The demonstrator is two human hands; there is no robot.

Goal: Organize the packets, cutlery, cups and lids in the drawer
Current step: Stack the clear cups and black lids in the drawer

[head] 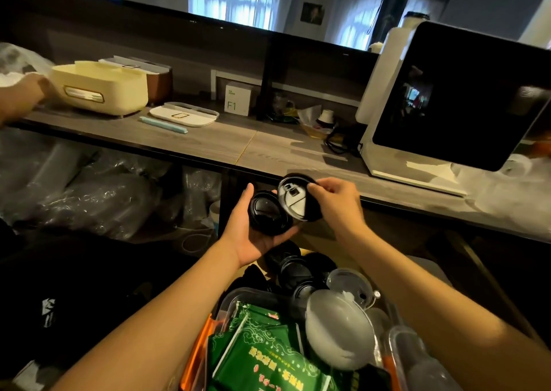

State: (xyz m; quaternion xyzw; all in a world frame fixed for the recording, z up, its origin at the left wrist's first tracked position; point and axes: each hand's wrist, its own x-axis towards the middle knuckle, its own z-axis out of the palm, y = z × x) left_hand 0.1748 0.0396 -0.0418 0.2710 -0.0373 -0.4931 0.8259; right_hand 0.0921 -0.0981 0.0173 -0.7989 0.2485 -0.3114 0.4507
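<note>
Head view: left hand (253, 235) is cupping a stack of black lids (268, 213), fingers curled beneath; right hand (337, 202) is pinching one black lid (298, 196) above the drawer (235, 296), near the tabletop (208, 140).

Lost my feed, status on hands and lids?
Left hand holds black lid stack. Right hand pinches one lid, tilted beside stack. More lids in drawer below. Nothing blocking.

1 head-worn wide-angle camera looks forward and down, close over the open drawer (384, 310), with the tabletop (268, 149) beyond.
</note>
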